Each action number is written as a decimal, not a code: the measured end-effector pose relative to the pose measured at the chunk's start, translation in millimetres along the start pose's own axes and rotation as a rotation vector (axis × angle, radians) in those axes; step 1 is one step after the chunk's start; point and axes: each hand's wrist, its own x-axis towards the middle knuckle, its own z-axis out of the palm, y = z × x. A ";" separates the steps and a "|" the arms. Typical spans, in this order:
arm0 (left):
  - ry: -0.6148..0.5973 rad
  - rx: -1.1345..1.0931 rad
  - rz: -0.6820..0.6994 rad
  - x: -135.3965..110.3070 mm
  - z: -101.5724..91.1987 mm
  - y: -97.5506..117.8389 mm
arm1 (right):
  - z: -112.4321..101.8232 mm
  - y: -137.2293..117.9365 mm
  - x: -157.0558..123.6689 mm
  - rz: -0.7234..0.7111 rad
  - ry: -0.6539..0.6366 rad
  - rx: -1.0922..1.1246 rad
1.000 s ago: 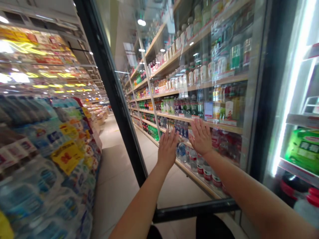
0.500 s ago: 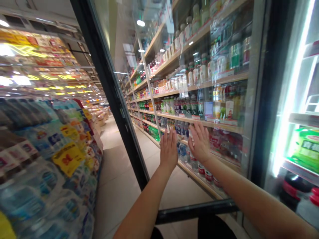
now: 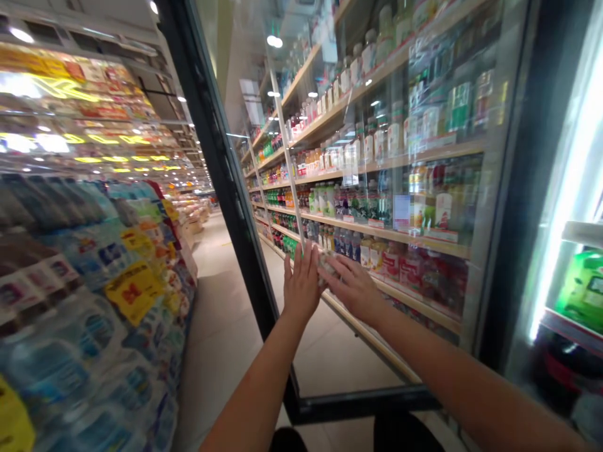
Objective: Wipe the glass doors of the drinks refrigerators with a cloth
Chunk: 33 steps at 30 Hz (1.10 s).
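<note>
A glass cooler door (image 3: 346, 358) with a black frame stands swung open in front of me. My left hand (image 3: 301, 282) lies against the glass with its fingers stretched up and apart, holding nothing. Just right of it, my right hand (image 3: 355, 289) presses a small, crumpled, pale cloth (image 3: 328, 265) to the glass under its curled fingers. Part of the cloth is hidden by those fingers, which almost meet my left hand.
Drink shelves (image 3: 330, 220) show in the glass. To the left stands a stack of shrink-wrapped water bottles (image 3: 70, 364) with a yellow sign (image 3: 134, 289), beside a tiled aisle (image 3: 217, 301). At right is the lit cooler, holding a green pack (image 3: 581, 285).
My right hand has slid left across the glass toward my left hand, and the cloth under it now shows. My left hand's fingers have spread. The view has shifted slightly.
</note>
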 end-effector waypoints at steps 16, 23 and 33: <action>0.182 0.052 -0.182 11.3 19.7 9.8 | -16.5 20.3 -25.3 0.129 0.063 -0.021; 0.185 0.054 -0.160 5.6 27.9 7.5 | -7.7 24.3 -16.1 0.320 0.224 -0.096; 0.195 0.035 -0.165 4.6 29.4 8.8 | 3.7 19.2 -25.7 0.268 0.226 -0.160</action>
